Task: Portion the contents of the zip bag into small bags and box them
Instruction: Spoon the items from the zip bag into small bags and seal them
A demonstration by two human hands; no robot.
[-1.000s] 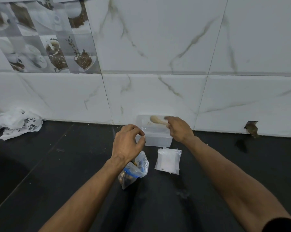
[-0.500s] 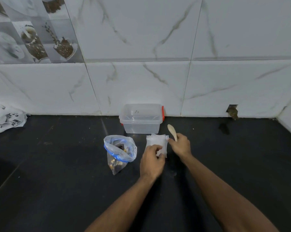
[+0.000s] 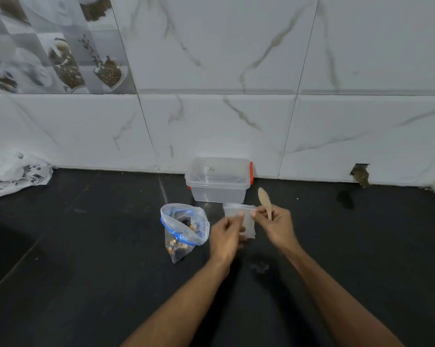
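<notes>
1. Pinching the top edge of a small bag from either side, the left hand and right hand hold it above the counter; the right also grips a spoon, bowl pointing up.
2. Just left of the hands stands the zip bag, mouth open.
3. Beyond them, against the wall, sits the clear box, lid off.
4. Far left lies a crumpled white bag.

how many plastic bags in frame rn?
At least 3: the zip bag standing open on the counter, the small bags pinched by both hands (stack, count unclear), and a crumpled printed bag far left by the wall.
</notes>
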